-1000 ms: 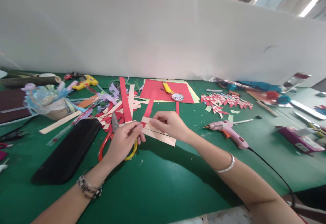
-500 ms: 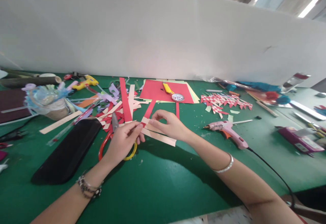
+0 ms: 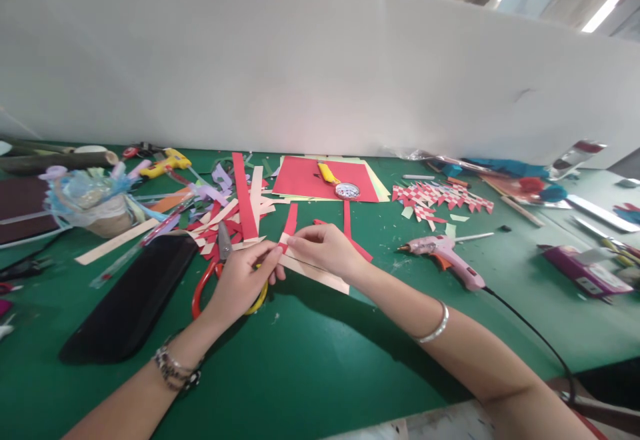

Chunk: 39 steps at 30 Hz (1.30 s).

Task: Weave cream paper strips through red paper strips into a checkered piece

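Note:
Between my two hands is a small weave of red and pale pink paper strips (image 3: 315, 275). My left hand (image 3: 250, 273) pinches its left end between thumb and fingers. Closed on the weave's upper edge, my right hand (image 3: 325, 250) has its fingertips close to my left thumb. A red strip (image 3: 291, 217) sticks up from the weave, and the pale ends trail to the lower right under my right hand. Partly behind my left hand lie scissors (image 3: 203, 290) with red and yellow handles. Another red strip (image 3: 347, 220) shows just beyond my right hand.
Loose paper strips (image 3: 243, 193) lie left of centre. A yellow cutter (image 3: 327, 173) and a round tin (image 3: 347, 191) rest on red paper (image 3: 295, 180). Checked woven pieces (image 3: 440, 195) and a pink glue gun (image 3: 450, 260) are at right, a black case (image 3: 135, 300) at left.
My right fingers have closed down onto the weave, nearer my left thumb. The upright red strip has swung more vertical, and another red piece now shows behind my right hand.

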Available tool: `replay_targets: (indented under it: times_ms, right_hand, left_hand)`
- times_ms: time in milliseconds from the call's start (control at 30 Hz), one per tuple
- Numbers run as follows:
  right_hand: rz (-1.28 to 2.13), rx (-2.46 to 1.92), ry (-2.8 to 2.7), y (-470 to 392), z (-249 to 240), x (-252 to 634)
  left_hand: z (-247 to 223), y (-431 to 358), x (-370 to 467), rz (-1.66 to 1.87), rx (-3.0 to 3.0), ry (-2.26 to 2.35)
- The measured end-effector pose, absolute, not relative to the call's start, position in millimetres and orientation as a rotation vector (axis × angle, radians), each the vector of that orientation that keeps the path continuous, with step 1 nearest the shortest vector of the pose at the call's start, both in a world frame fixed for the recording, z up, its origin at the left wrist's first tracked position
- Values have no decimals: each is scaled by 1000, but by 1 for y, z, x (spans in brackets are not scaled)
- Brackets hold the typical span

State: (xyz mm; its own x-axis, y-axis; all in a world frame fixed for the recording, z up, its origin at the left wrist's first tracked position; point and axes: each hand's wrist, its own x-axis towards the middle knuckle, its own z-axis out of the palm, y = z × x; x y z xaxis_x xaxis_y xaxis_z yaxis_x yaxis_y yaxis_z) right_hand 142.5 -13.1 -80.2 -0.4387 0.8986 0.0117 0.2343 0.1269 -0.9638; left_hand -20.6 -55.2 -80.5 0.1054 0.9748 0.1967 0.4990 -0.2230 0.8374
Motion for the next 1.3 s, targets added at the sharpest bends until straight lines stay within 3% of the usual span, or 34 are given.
replay_targets:
  times_ms: [433, 833, 1100, 1300]
  right_hand:
    - [1247, -1112, -1876, -17, -80, 142]
    - [1213, -1316, -2189, -45, -81, 169]
    - [993, -1339, -2462, -48, -94, 164]
    - [654, -1510, -2642, -53, -92, 158]
  left_hand:
    - [-84, -55, -21, 988, 1719, 1506]
    - [-88, -72, -16, 388, 1842, 1393]
    - [-93, -85, -5, 80, 2430, 1611]
    - [-101, -90, -9, 311, 2693, 1516]
